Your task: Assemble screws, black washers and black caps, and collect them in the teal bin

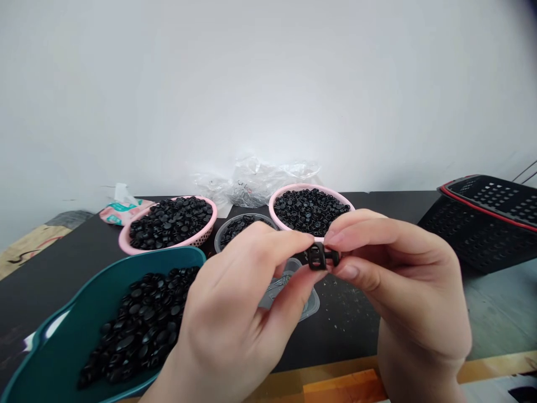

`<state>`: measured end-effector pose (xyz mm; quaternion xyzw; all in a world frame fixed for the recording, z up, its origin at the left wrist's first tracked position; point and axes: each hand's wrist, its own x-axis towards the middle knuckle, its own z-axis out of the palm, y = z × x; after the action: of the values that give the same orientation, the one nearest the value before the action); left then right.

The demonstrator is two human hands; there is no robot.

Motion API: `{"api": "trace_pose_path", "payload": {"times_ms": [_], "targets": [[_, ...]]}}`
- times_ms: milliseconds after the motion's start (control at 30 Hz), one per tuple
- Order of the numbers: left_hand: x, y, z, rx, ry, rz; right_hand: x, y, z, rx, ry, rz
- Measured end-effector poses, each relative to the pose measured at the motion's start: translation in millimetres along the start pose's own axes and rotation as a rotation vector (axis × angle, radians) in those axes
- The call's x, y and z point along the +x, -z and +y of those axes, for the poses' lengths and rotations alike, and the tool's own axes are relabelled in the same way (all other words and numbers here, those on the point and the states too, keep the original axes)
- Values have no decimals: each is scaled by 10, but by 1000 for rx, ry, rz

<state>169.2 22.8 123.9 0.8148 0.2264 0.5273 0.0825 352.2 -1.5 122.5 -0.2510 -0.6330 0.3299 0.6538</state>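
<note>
A small black plastic part (pixel 318 256) is held up between both hands above the table. My left hand (pixel 247 296) pinches its left side between thumb and index finger. On the right side, my right hand (pixel 398 274) grips it with thumb and fingertips. The part has a frame-like opening facing me and a narrower end toward my right fingertips. Behind and below the hands lies a small clear plastic tray (pixel 310 305) with thin metallic pieces, partly hidden by my left hand.
Black pieces fill a teal scoop-shaped tub (pixel 92 291), a left pink basket (pixel 126 240), a right pink basket (pixel 274 196) and a clear round bowl (pixel 218 238). Clear bags (pixel 255 182) lie by the wall, tissues (pixel 121 210) at left, a black perforated basket (pixel 470 235) at right.
</note>
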Motion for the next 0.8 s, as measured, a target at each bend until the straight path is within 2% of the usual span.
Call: {"api": "trace_pose_path", "payload": {"times_ms": [200, 500, 800], "targets": [[8, 8, -27, -67, 51, -30, -18, 18, 23, 57, -67, -1], [20, -41, -104, -271, 151, -56, -56, -29, -11, 7, -51, 32], [50, -74, -104, -305, 130, 1, -83, -55, -21, -11, -42, 58]]}}
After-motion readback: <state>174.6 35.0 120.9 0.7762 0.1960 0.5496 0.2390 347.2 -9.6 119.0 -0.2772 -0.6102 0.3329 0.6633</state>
